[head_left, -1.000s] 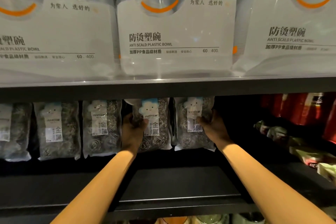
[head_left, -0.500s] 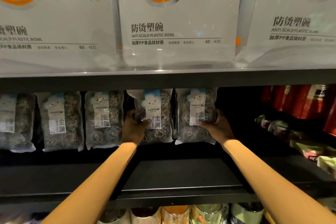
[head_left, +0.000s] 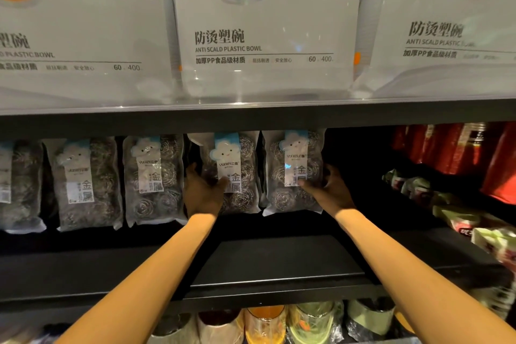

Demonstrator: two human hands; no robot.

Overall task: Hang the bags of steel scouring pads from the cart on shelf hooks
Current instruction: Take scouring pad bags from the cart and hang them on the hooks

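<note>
Several clear bags of steel scouring pads hang in a row under the upper shelf. My left hand (head_left: 202, 190) grips the fourth bag (head_left: 240, 170) at its left side, thumb on the front label. My right hand (head_left: 326, 190) grips the rightmost bag (head_left: 290, 173) at its right side, thumb across its lower front. Both bags hang upright side by side. To their left hang another scouring pad bag (head_left: 153, 179) and one more (head_left: 86, 184). The hooks are hidden behind the shelf edge. No cart is in view.
Large packs of plastic bowls (head_left: 262, 36) stand on the upper shelf (head_left: 251, 117). A dark lower shelf (head_left: 265, 265) lies below the bags. Red packages (head_left: 452, 151) and loose packets (head_left: 458, 212) sit at the right. Cups (head_left: 265, 324) fill the bottom level.
The view has tilted down a little, so shelves and bags sit higher in frame. Both hands stay on the same two bags with little movement.
</note>
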